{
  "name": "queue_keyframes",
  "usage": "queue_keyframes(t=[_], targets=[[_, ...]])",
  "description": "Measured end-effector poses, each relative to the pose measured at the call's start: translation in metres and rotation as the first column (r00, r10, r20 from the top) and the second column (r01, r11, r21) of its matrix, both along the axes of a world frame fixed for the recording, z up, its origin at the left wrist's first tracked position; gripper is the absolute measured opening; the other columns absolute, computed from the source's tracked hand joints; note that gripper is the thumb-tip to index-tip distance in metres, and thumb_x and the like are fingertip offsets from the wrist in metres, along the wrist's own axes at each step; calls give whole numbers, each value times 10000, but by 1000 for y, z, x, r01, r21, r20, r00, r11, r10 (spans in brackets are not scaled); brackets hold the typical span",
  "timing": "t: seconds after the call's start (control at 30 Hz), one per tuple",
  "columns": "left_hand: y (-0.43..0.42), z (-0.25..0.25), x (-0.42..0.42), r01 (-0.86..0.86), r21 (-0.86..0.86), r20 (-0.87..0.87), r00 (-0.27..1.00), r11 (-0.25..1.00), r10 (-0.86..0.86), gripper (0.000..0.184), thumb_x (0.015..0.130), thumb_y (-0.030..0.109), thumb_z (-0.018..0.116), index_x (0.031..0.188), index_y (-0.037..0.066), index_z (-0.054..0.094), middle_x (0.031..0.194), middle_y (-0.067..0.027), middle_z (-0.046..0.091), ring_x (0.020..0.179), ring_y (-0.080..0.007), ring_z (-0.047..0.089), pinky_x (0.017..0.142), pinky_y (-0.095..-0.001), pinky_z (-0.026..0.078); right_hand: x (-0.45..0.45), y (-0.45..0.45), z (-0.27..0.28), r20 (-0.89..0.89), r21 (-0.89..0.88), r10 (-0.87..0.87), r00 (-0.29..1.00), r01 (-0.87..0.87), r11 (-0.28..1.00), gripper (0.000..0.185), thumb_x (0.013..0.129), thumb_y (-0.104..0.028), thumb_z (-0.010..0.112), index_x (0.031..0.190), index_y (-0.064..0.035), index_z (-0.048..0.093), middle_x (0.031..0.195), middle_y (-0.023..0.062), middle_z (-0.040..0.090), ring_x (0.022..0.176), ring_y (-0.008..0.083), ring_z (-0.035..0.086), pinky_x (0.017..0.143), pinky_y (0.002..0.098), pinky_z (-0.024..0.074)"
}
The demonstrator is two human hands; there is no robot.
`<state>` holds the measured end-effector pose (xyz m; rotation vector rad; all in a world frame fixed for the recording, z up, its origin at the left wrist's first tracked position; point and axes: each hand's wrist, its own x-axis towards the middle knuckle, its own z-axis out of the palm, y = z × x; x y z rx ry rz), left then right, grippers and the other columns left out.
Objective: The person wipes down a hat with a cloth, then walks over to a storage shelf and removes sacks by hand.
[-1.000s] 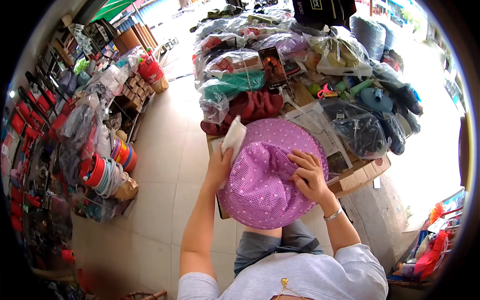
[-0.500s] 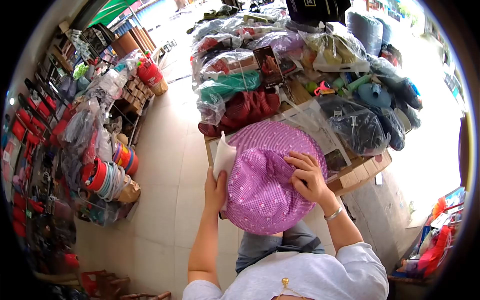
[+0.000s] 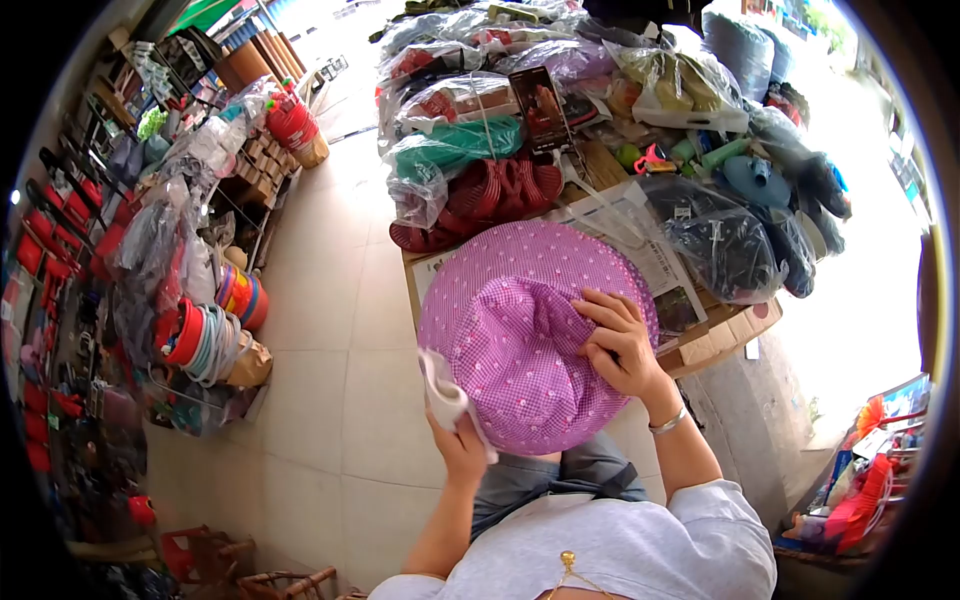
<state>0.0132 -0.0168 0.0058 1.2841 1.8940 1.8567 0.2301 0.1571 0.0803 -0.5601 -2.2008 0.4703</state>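
steadying purple gingham sun hat (image 3: pixel 520 340), seemingly, right hand (image 3: pixel 622 350) pinched crown (image 3: pixel 515 390); left hand (image 3: pixel 460 450) clasped white cloth (image 3: pixel 446 396) at near-left brim (image 3: pixel 438 322).

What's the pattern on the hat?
The hat is purple, finely checked with small pale spots all over; the head view shows it best.

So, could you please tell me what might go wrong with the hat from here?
The purple hat has a wrinkled crown, so pressure from the right hand might crease it further. The white cloth-like piece in the left hand sits at the hat's edge and might slip to the floor. The far brim lies close to the red shoes and could nudge them.
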Motion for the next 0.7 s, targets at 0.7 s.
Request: queue_keyframes(t=[0.7], targets=[[-22, -26, 10, 95, -5, 100, 990, 995, -95, 568, 941, 137, 490, 1407, -86, 253, 1375, -238, 387, 1247, -347, 419, 1071, -432, 293, -3, 0, -2, -20, 16, -24, 1000, 24, 1000, 95, 748, -118, 599, 717, -54, 663, 1261, 133, 609, 1276, 332, 482, 1048, 482, 322]])
